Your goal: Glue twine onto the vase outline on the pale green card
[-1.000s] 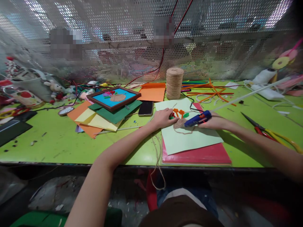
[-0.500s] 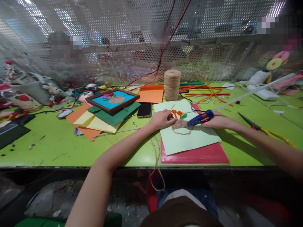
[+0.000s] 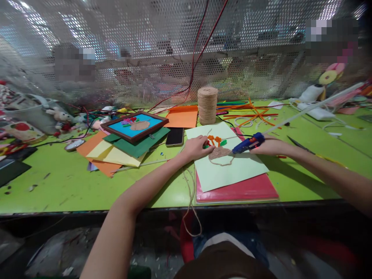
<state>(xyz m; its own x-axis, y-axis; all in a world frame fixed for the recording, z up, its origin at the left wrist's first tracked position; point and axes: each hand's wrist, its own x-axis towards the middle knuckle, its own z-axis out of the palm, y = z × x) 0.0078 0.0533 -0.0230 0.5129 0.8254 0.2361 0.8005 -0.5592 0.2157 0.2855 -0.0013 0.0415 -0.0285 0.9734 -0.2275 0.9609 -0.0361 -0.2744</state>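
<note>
My right hand (image 3: 266, 145) is wrapped around a blue glue gun (image 3: 246, 144) with a long, pale glue stick out of its back. Its nozzle is at the right edge of a flat twine basket shape (image 3: 220, 153) on a pale green paper sheet (image 3: 232, 175). Flat on that sheet, left of the shape, lies my left hand (image 3: 197, 148), its thumb apart from the fingers. Orange flowers (image 3: 214, 138) and a green leaf (image 3: 223, 142) stand above the shape. Loose twine (image 3: 190, 190) trails from near my left hand over the table's front edge.
A red folder (image 3: 238, 190) lies under the sheet. Behind stands a twine spool (image 3: 207, 105). At left, a framed flower picture (image 3: 136, 124) tops coloured papers, beside a phone (image 3: 174, 136). Scissors (image 3: 302, 145) lie under my right forearm; pipe cleaners (image 3: 255, 112) are behind.
The glue gun's nozzle has moved slightly right along the twine shape's edge. My left hand stays in place on the paper. The whole view has shifted a little.
</note>
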